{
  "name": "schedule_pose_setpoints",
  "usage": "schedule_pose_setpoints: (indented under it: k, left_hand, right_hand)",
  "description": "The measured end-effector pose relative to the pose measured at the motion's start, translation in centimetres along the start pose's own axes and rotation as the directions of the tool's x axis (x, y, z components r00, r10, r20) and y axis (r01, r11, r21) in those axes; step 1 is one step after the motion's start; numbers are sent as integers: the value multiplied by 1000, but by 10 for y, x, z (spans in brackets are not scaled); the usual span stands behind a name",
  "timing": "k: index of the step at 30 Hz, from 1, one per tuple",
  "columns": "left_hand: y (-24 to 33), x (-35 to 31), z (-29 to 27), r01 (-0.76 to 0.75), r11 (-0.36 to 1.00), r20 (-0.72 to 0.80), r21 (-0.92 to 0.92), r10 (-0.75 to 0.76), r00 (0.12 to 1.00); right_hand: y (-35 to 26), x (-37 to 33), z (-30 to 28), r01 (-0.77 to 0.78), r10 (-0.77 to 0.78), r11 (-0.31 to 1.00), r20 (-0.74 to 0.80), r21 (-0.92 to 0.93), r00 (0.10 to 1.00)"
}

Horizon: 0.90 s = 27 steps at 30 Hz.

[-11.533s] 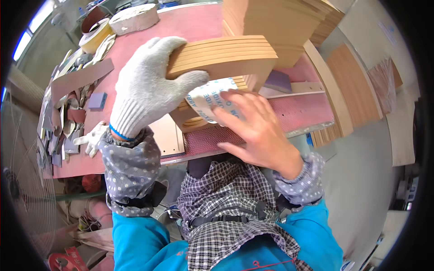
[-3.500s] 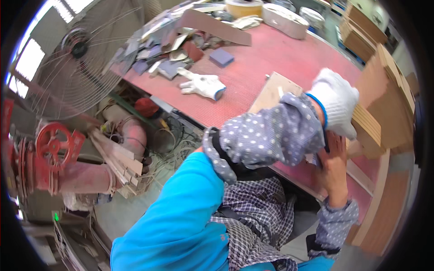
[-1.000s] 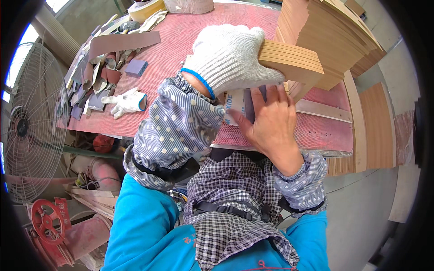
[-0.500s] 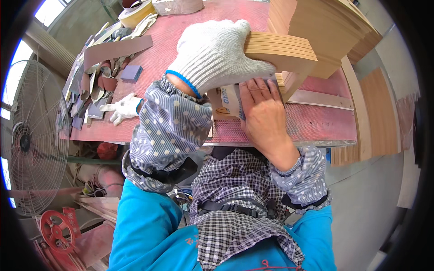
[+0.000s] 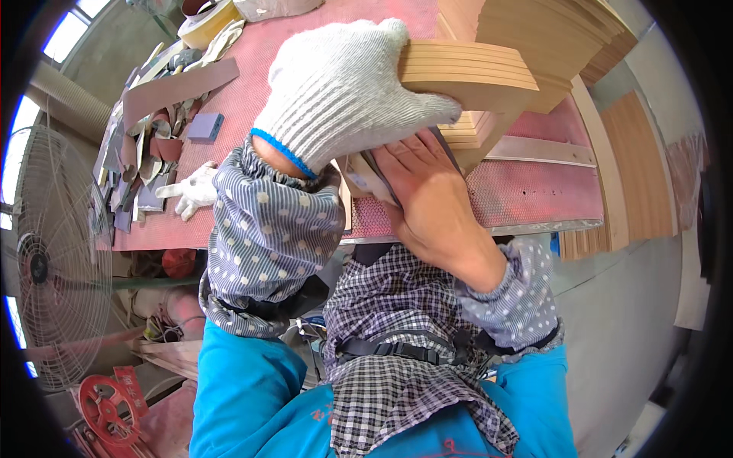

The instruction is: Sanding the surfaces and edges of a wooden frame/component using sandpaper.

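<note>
My left hand (image 5: 347,88), in a white knit glove with a blue cuff, grips a stack of light-brown wooden pieces (image 5: 469,67) from its left side, the thumb along the near face. Just below it my bare right hand (image 5: 431,191) presses a folded sheet of sandpaper (image 5: 365,174) with its fingers held together. The sheet shows a pale printed back and a dark edge. It lies close against the near side of the wood; the exact contact is hidden by the glove and fingers.
More wooden stacks (image 5: 546,38) stand at the back right. A wooden strip (image 5: 542,150) lies on the red table (image 5: 527,195). Sandpaper scraps (image 5: 141,153), a purple sanding block (image 5: 205,127) and a spare white glove (image 5: 192,191) lie at left. A caged fan (image 5: 57,259) stands beyond the table's left edge.
My right hand has slid left with the sandpaper, its fingertips now partly under the left glove, and the wrist has turned. The left hand keeps its grip. The whole view has shifted a little.
</note>
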<state>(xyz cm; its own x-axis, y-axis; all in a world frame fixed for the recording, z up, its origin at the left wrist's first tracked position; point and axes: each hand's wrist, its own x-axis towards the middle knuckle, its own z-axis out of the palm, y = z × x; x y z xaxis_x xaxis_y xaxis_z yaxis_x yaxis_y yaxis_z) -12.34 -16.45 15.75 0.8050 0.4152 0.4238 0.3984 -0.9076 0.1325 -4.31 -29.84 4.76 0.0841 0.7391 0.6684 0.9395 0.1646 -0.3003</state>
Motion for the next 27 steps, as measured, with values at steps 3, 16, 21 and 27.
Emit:
schedule_pose_setpoints:
  k: [3, 16, 21, 27]
  left_hand:
    - [3, -1, -7, 48, 999, 37, -14, -48, 998]
    - [-4, 14, -3, 39, 999, 80, -15, -38, 996]
    - [-4, 6, 4, -21, 998, 12, -61, 22, 1000]
    - [-6, 6, 2, -53, 991, -30, -119, 50, 998]
  right_hand:
    - [-9, 5, -8, 17, -15, 1000, 110, -20, 994]
    - [2, 15, 26, -9, 9, 1000, 17, -27, 1000]
    - [-8, -7, 15, 47, -48, 995, -7, -86, 999]
    - [5, 6, 16, 74, -74, 997, -8, 6, 997]
